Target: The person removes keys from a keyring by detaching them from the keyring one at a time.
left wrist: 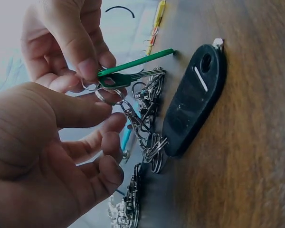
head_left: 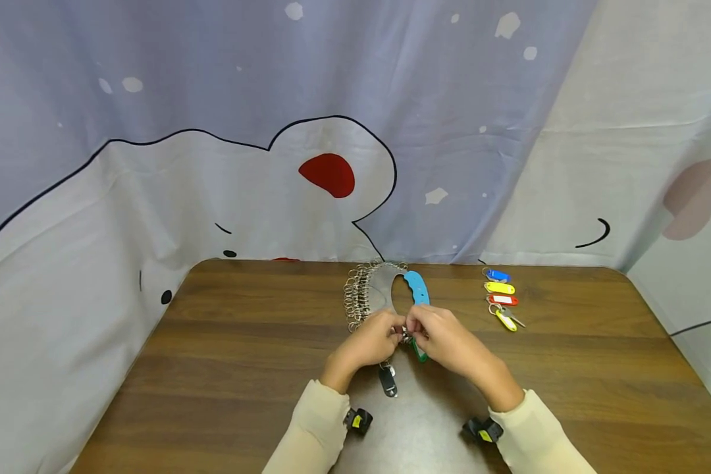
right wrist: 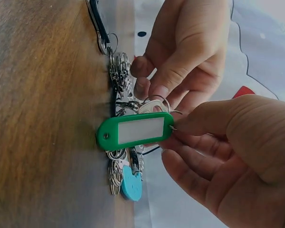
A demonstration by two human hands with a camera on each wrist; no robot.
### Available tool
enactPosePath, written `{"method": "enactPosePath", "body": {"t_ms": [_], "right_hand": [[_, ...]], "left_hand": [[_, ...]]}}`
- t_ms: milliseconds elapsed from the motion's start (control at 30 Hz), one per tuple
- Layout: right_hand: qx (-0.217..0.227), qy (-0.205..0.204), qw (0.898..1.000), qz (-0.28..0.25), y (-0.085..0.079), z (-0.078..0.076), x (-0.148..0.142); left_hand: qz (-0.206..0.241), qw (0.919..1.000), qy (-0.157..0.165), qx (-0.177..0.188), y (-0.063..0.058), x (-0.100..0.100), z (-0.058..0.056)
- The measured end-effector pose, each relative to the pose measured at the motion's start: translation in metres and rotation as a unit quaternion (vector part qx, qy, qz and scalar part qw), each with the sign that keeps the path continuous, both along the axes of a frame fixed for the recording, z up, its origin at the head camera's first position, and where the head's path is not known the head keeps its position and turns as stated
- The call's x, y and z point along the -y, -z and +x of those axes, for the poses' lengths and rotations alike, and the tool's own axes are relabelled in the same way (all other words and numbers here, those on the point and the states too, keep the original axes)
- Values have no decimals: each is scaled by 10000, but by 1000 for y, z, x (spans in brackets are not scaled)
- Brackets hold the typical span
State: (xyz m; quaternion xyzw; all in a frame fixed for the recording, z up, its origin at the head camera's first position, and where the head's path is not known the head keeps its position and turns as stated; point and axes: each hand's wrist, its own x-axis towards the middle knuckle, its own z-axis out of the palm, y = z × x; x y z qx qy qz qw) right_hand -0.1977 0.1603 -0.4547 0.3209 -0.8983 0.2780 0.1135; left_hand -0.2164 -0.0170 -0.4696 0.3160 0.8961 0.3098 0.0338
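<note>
Green plastic key tag (right wrist: 140, 130) between your fingers, its linking apparently unfinished.
Your left hand (head_left: 379, 339) pinches a silver metal ring (left wrist: 99, 97), your right hand (head_left: 446, 337) the tag's ring end. Nearer you, a black oval plastic tag (left wrist: 192, 107) seems already attached; beyond, metal clips (head_left: 355, 296) crowd the grey curved holder (head_left: 382, 288). Right of your fingers, blue (head_left: 498, 276), red (head_left: 502, 300) and two yellow tags (head_left: 500, 288) lie loose on the brown wooden bench (head_left: 243, 329).

Ring holder (head_left: 380, 286), 4 bright tags (head_left: 502, 300) on table (head_left: 243, 322)
</note>
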Motion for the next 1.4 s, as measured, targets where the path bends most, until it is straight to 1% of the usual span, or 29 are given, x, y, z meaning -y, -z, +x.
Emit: {"method": "enactPosePath", "body": {"t_ms": [133, 367, 567, 733, 867, 1033, 1133, 1267, 1400], "right_hand": [[-34, -16, 10000, -24, -1, 0, 1], [-84, 32, 10000, 11, -5, 3, 4], [-278, 87, 9996, 26, -2, 3, 3], [-319, 198, 9992, 109, -1, 2, 3], [-534, 318, 9975, 341, -1, 2, 2], [-755, 475, 9926, 823, -3, 4, 3], [-813, 522, 9903, 997, -2, 4, 2], [-705, 501, 9920, 921, 1, 3, 3], [-351, 566, 9962, 563, 4, 1, 3]], "left_hand": [[250, 9995, -130, 129, 2, 1, -2], [516, 9979, -270, 278, 3, 1, -4], [743, 9962, -385, 224, 3, 0, -5], [751, 9961, -460, -47, 2, -1, -4], [735, 9950, -596, -307, 1, -2, -4], [745, 9941, -697, -372, 1, -4, -3], [706, 9941, -710, -414, 2, -5, -2], [709, 9937, -701, -515, 4, -6, -2], [799, 9928, -675, -577, 5, -8, -1]]}}
